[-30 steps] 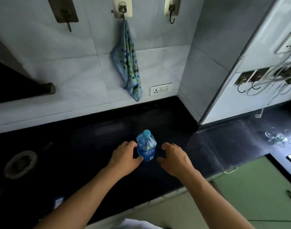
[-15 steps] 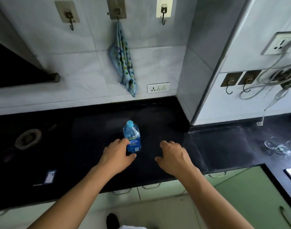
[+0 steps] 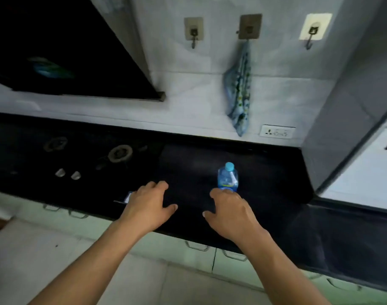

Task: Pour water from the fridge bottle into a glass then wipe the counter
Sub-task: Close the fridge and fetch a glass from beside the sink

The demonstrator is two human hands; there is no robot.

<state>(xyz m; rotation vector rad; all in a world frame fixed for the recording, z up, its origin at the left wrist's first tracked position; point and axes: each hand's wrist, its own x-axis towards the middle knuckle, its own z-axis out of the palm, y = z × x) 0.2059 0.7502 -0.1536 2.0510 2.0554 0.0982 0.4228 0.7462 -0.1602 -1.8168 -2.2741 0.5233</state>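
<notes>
A small blue water bottle (image 3: pixel 227 177) with a light-blue cap stands upright on the black counter (image 3: pixel 265 172). My right hand (image 3: pixel 230 213) hovers just in front of it, fingers loosely curled, holding nothing; its fingertips hide the bottle's base. My left hand (image 3: pixel 149 204) hangs over the counter's front edge well to the left of the bottle, also relaxed and empty. A blue spotted cloth (image 3: pixel 239 89) hangs from a wall hook above the counter. No glass is in view.
A black hob (image 3: pixel 119 153) with burners and two knobs lies at the left of the counter, under a dark hood (image 3: pixel 62 51). A small card (image 3: pixel 127 197) lies by my left hand. A wall socket (image 3: pixel 277 131) and a grey pillar (image 3: pixel 346 106) stand at the right. Green drawers run below.
My left hand has let go of the bottle and moved left. The view has swung left, so the bottle now sits in front of my right hand and the hob shows.
</notes>
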